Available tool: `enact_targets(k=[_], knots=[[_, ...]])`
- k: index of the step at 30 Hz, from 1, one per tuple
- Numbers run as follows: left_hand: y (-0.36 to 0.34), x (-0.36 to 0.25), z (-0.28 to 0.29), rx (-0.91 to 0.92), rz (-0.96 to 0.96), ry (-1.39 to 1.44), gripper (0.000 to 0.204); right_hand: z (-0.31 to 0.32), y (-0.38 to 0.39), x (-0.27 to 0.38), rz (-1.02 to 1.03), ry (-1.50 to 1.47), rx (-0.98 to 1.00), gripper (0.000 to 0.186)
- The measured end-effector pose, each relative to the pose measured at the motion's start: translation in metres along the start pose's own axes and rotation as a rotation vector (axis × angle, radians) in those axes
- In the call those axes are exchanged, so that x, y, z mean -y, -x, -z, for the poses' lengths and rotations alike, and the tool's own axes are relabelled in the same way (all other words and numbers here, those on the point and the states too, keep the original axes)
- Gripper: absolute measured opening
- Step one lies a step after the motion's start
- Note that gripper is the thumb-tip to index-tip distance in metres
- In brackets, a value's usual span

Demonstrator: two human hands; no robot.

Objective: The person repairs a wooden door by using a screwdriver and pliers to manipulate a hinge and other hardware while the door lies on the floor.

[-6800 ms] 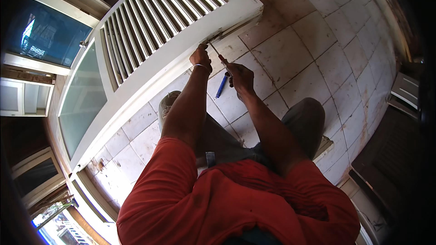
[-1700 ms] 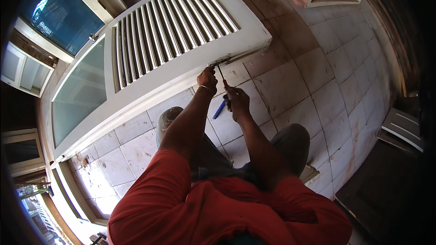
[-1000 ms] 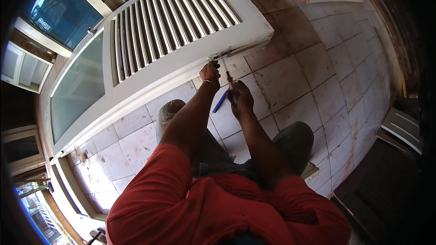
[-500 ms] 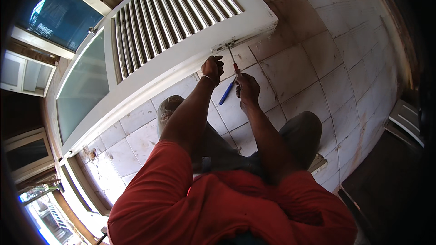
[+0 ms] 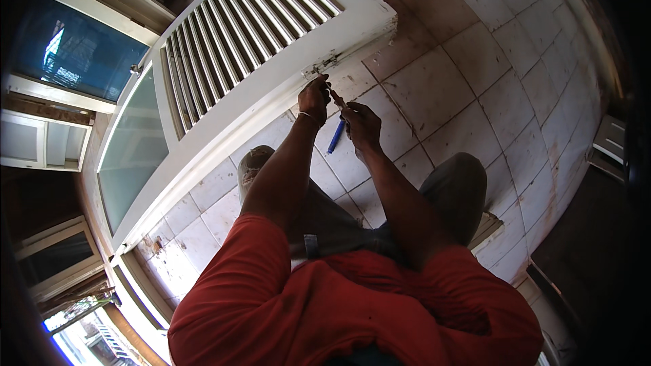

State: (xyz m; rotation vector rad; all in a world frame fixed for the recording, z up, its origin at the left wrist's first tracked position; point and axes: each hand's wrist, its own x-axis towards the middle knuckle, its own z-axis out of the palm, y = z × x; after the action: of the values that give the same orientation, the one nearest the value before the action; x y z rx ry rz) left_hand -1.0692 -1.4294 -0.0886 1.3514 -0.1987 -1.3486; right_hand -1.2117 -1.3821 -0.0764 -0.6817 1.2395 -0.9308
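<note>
A white door with metallic louvre slats and a greenish glass pane lies before me, its near long edge toward my hands. My right hand is closed around the handle of a screwdriver, whose reddish part shows above the fingers. Close beside its forward end is my left hand, fingers drawn together near the worn cutout in the door's edge. Whatever those fingers pinch is too small to make out. A blue pen-like tool rests on the tiles just below the right hand.
Dirty white floor tiles extend to the right of the door. Behind it at the left stands a blue-glazed frame. More framed panels are along the left side. A light-coloured block lies by my right knee.
The screwdriver has drawn back from the cutout in the door edge, and my hands have come closer together. The view has shifted slightly, while the blue tool stays on the floor.
</note>
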Motion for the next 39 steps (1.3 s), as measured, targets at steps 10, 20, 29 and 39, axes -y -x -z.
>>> enact_targets(k=[10,20,29,39], knots=[[-0.007,-0.001,0.002,0.044,-0.102,-0.108,0.029,0.003,-0.011,-0.013,0.207,0.205,-0.048,0.030],[-0.005,0.004,-0.006,-0.136,-0.125,-0.179,0.027,-0.003,0.003,-0.002,0.289,0.275,-0.085,0.033],[-0.008,0.004,-0.004,-0.116,-0.157,-0.211,0.026,-0.004,0.004,-0.004,0.252,0.253,-0.055,0.033],[-0.006,0.002,-0.006,-0.176,-0.042,-0.199,0.025,-0.005,0.001,-0.011,0.175,0.237,-0.115,0.033]])
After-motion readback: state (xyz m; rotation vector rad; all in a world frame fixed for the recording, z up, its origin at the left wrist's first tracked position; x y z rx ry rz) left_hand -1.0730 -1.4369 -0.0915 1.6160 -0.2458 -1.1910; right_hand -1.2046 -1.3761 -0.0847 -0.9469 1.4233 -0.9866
